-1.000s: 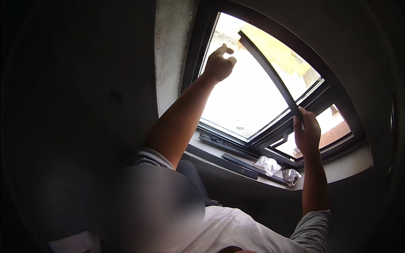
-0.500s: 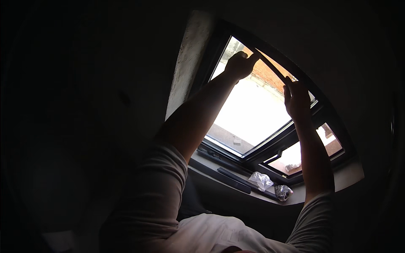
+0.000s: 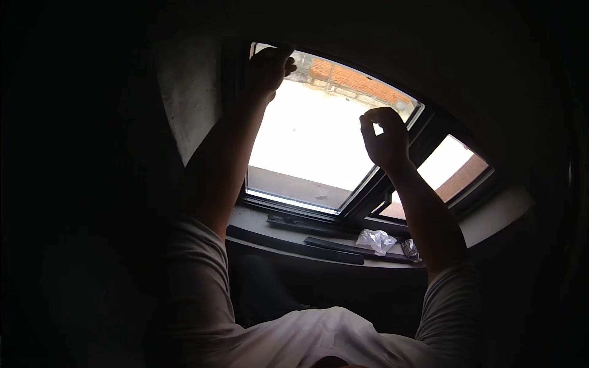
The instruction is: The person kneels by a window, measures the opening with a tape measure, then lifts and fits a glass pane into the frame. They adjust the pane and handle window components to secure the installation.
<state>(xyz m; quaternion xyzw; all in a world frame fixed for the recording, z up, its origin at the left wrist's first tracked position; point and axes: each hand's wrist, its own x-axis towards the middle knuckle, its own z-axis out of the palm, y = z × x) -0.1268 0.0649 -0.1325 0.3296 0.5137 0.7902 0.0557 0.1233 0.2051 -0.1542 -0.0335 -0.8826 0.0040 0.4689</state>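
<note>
My left hand (image 3: pixel 268 70) is raised to the upper left corner of a dark-framed window (image 3: pixel 343 214). Its fingers are curled and its thumb reaches the top edge; what it grips, if anything, is lost in shadow. Lower and to the right, my right hand (image 3: pixel 389 138) is in front of the bright pane, thumb and fingertips brought together around a small gap of light. Nothing shows sticking out of that hand. The dark strip seen earlier between the hands cannot be told apart from the dark upper frame.
A smaller window section (image 3: pixel 454 165) adjoins on the right, with a handle (image 3: pixel 386 202) at its left side. On the sill below lie dark strips (image 3: pixel 331 248), a crumpled clear plastic bag (image 3: pixel 376 241) and a second crumpled bag (image 3: pixel 410 250). A pale wall edge (image 3: pixel 187 98) flanks the window.
Half a second ago both hands held a dark strip across the upper pane. My right hand has come off it and dropped lower; my left is now at the corner. The view has shifted.
</note>
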